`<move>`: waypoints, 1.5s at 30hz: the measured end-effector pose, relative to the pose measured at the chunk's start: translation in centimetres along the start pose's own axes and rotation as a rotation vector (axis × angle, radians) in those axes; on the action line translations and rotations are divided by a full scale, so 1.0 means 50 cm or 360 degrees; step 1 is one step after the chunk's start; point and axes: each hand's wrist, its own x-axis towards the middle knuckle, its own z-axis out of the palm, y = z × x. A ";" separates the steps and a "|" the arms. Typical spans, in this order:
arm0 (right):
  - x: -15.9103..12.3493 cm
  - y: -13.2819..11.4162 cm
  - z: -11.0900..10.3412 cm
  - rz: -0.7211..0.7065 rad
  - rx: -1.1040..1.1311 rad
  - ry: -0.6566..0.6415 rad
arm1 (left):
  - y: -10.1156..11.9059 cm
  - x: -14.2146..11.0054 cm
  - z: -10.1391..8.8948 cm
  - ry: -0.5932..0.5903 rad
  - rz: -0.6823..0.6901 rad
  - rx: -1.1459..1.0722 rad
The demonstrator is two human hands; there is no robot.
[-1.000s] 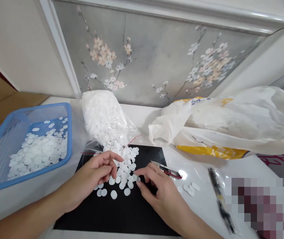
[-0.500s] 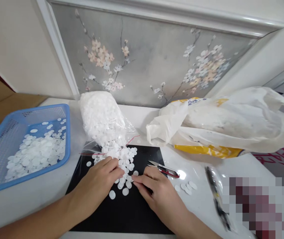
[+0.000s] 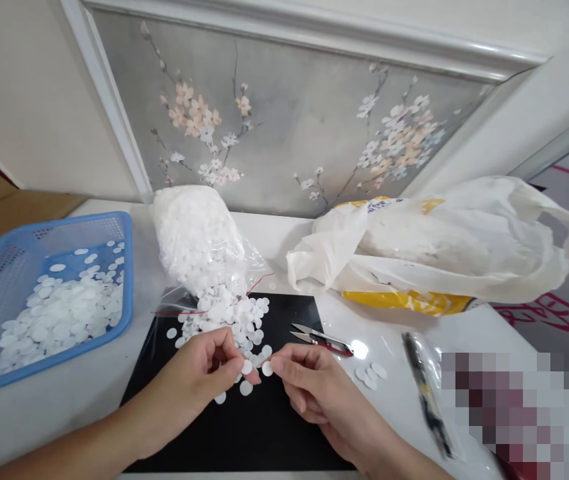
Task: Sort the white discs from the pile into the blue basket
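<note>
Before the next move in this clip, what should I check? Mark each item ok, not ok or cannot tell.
1. Left hand has a white disc: ok, at thumb and finger.
2. Right hand has another disc: ok, pinched at the fingertips.
3. Only one disc per hand: cannot tell; more could be hidden behind.
4. Snips clear of the right hand: cannot tell; they lie close behind it.
5. All loose discs on the black mat: not ok; stray discs lie to its right.
</note>
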 end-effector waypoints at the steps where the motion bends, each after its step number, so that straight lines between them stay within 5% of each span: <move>1: 0.000 0.000 0.001 0.0007 0.0005 -0.0011 | 0.001 -0.001 0.003 -0.0040 -0.0043 -0.0106; 10: -0.004 -0.001 0.005 -0.0257 -0.0019 -0.0134 | -0.009 0.006 0.004 -0.0161 -0.0210 -0.0659; 17: -0.014 0.018 0.014 -0.0696 -0.0956 0.0204 | -0.016 0.004 0.009 -0.0122 -0.0239 -0.0677; 21: -0.014 0.026 0.021 -0.0878 -0.1153 0.0283 | -0.023 0.005 0.015 -0.0139 -0.0178 -0.0638; 34: -0.010 0.023 0.016 -0.0649 -0.0700 0.0238 | -0.015 0.010 0.016 0.0006 -0.0199 -0.0558; 39: -0.004 0.010 0.009 -0.0444 -0.0305 0.0049 | -0.018 0.010 0.015 0.0009 -0.0227 -0.0608; 45: 0.001 0.007 -0.005 -0.0450 -0.0059 -0.0113 | -0.007 0.008 0.009 0.0028 -0.0244 -0.0568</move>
